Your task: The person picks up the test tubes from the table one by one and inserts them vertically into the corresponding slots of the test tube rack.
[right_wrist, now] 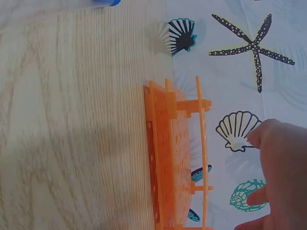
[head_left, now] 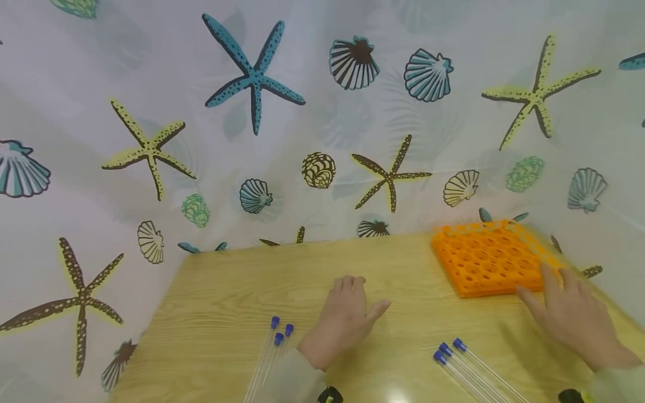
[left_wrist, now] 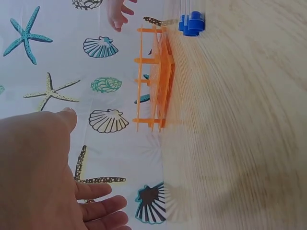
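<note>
Take the orange rack (head_left: 484, 262) as landmark, lying on the wooden table (head_left: 393, 280) just before the patterned cloth (head_left: 322, 117); find the right hand (head_left: 574, 316) at its near right corner, fingers spread and holding nothing, though cannot tell whether touching; find the left hand (head_left: 345, 316) to the left of the rack and nearer, thumb held apart, fingers loosely bent and gripping nothing.

Judge it best to close on the rack's outer edges rather than its holes; likely steadier with both palms at opposite ends of the rack, kept level if moved; avoid sweeping low on its near side, for fear of rolling loose tubes.

See round holes across the rack's top, with no tube visibly standing in any; notice three left tubes (head_left: 279, 339), well left of the rack and nearer; notice three near tubes (head_left: 445, 349) directly on its near side; see blue caps on all six; cannot tell what lies inside.
</note>
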### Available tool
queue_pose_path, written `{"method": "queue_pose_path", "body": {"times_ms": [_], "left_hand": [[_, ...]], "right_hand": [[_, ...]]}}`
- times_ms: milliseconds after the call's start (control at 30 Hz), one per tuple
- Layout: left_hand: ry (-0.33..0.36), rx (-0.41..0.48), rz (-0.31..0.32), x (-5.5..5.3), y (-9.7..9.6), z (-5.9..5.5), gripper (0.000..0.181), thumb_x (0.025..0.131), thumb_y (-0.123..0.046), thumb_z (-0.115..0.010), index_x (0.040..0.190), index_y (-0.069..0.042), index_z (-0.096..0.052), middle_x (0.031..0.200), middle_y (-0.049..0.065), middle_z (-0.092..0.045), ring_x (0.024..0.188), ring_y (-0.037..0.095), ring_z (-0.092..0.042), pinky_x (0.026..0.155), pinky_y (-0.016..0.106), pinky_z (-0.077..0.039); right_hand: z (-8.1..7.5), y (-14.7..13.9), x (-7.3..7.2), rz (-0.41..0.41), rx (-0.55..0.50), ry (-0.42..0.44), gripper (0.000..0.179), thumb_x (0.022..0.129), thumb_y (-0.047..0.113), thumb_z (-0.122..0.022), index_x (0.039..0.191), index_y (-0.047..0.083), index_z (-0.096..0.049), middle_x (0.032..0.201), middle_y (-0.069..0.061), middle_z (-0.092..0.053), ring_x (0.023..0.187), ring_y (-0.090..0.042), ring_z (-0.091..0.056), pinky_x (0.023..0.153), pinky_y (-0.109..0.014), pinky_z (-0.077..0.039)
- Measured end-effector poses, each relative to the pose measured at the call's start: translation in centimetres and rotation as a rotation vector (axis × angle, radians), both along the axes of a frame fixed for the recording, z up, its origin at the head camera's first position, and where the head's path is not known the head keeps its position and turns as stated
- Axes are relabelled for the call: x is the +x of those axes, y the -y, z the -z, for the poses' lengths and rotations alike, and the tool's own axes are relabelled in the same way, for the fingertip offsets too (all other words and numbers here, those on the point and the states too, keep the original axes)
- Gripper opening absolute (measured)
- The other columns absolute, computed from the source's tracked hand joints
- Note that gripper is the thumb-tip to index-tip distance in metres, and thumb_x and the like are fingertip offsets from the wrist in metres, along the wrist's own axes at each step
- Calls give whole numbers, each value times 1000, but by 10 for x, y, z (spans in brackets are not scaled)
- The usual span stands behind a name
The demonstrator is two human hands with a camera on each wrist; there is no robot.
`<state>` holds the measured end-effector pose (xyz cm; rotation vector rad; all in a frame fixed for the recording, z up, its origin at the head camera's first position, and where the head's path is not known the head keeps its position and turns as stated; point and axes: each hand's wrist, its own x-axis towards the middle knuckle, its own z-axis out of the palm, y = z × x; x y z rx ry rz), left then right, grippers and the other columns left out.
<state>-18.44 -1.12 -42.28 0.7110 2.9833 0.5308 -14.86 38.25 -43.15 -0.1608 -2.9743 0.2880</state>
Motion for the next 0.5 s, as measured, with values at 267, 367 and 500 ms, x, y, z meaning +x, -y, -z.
{"method": "queue_pose_path", "body": {"times_ms": [267,367,500], "left_hand": [[71,56,20,-7,-38,-1,77,101,-64,-24,138,1,-44,129,17,-50,115,25,-48,103,37,-44],[110,111,8,-9,-49,-2,76,101,-65,-24,137,-1,-45,129,15,-51,112,23,-50,100,36,-46],[161,179,-18,-13,-67,-4,68,102,-63,-29,134,-6,-47,127,11,-53,110,20,-52,96,34,-48]], "right_hand": [[-3,-18,-22,61,-50,-20,74,103,42,-43,131,-27,-36,123,-52,-33,104,-66,-39,82,-73,-38],[-3,-27,-29,75,-48,-11,69,103,36,-43,127,-28,-38,120,-51,-35,102,-66,-41,80,-73,-40],[-2,-37,-37,96,-63,22,63,102,32,-39,119,-29,-42,112,-49,-40,94,-63,-46,71,-69,-44]]}}
